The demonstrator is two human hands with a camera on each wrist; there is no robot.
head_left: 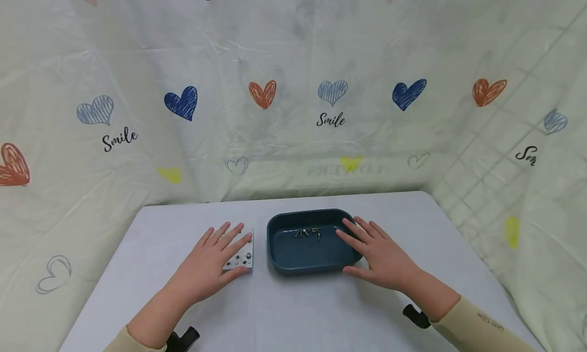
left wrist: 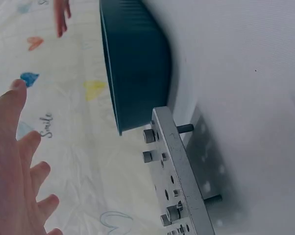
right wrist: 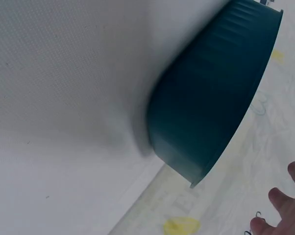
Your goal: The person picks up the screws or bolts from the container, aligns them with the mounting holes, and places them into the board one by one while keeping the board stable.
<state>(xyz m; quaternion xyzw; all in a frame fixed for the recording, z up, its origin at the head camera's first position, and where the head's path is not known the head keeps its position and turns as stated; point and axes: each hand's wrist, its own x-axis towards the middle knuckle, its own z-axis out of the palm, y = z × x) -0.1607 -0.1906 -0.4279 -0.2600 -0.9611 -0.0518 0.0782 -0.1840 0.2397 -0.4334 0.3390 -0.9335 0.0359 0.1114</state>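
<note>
My left hand (head_left: 208,265) is spread with straight fingers over a metal plate (head_left: 245,255), covering much of it in the head view. In the left wrist view the plate (left wrist: 179,171) is a thick silver slab with holes and several bolts (left wrist: 173,212), and two threaded ends stick out underneath. Fingers apart, my right hand (head_left: 382,255) hovers over the right end of a dark teal tray (head_left: 302,268) and holds nothing. Several small screws (head_left: 304,233) lie inside the tray towards its back.
A white-covered table (head_left: 293,316) carries the tray and plate, which stand side by side with a narrow gap. Behind the table hangs a pale curtain (head_left: 293,46) printed with hearts and writing. Black wrist mounts (head_left: 416,316) sit under both forearms.
</note>
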